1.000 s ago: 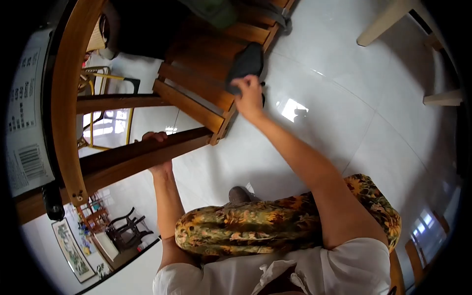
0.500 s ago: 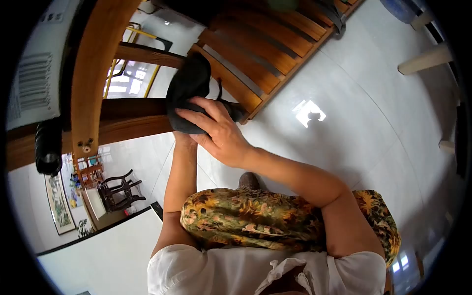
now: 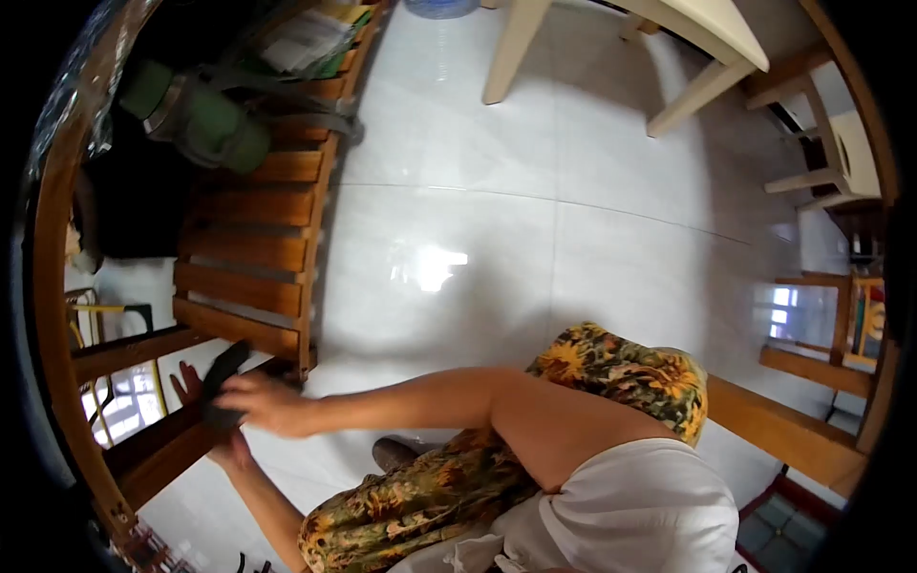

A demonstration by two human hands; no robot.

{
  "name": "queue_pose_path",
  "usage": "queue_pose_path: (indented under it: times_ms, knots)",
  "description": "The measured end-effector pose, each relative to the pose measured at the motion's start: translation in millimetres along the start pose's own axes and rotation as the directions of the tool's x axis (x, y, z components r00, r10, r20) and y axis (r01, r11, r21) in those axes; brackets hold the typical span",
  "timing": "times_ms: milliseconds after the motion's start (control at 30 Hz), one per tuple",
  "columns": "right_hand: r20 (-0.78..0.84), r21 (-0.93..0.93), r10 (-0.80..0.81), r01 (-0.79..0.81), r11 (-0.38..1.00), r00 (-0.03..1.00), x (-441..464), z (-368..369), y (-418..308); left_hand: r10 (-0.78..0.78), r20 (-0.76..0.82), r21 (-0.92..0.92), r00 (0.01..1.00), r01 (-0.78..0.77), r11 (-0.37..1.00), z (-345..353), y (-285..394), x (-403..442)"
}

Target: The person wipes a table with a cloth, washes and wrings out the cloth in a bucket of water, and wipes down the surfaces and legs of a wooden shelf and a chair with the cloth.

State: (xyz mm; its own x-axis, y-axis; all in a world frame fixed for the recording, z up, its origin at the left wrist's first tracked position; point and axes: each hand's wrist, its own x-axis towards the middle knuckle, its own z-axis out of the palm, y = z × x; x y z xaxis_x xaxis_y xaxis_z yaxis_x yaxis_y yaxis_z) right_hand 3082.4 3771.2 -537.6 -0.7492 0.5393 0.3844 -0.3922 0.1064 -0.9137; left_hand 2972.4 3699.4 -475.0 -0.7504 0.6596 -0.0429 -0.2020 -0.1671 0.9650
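Note:
My right hand (image 3: 266,403) is closed on a dark grey cloth item (image 3: 226,374), its fingers slightly blurred. The cloth lies over the dark wooden rail (image 3: 162,456) at the lower left. Beside the cloth, my left hand (image 3: 190,384) shows stretched, parted fingers; its palm is partly hidden by the cloth and the rail. Just above both hands is the end of a slatted wooden shelf (image 3: 244,250).
On the shelf stand a green flask (image 3: 212,129), a grey strap (image 3: 287,103) and some papers (image 3: 310,43). A cream stool (image 3: 521,48) is at the top, another chair (image 3: 845,158) at right. Wooden framework (image 3: 783,430) rises at lower right.
The view has swung, putting the shelf and both hands further left. My right hand brought the dark cloth from the shelf to the rail. My left hand's fingers, earlier round the rail, are now stretched out.

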Motion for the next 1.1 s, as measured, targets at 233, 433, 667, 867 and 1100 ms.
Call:
queue_pose_path:
  times_ms: [233, 433, 667, 867, 1100]
  knots:
    - [0.191, 0.045, -0.103, 0.096, 0.994, 0.976, 15.8, -29.8, -15.3, -0.104, -0.209, -0.149, 0.972, 0.073, 0.986, -81.3, -15.2, 1.1]
    - [0.144, -0.107, 0.093, -0.078, 0.991, 0.985, 43.5, -135.3, -0.1, -0.072, -0.017, -0.077, 0.997, 0.07, 0.995, -62.1, -16.0, 3.5]
    - [-0.452, -0.428, -0.138, -0.079, 0.9, 0.881, 24.1, -367.3, -177.0, -0.009, 0.063, 0.11, 0.998, 0.002, 0.994, -57.3, -18.8, 6.6]
    - [-0.293, -0.95, -0.803, -0.252, 0.184, 0.518, -8.8, -533.0, -277.2, 0.022, -0.035, 0.238, 0.999, -0.013, 0.971, -28.5, -10.4, -0.8]
    - [-0.21, -0.863, -0.485, -0.394, -0.316, 0.849, -8.0, -667.2, -247.7, -0.329, -0.62, 0.345, 0.712, 0.624, 0.701, -71.6, -9.4, -34.7]
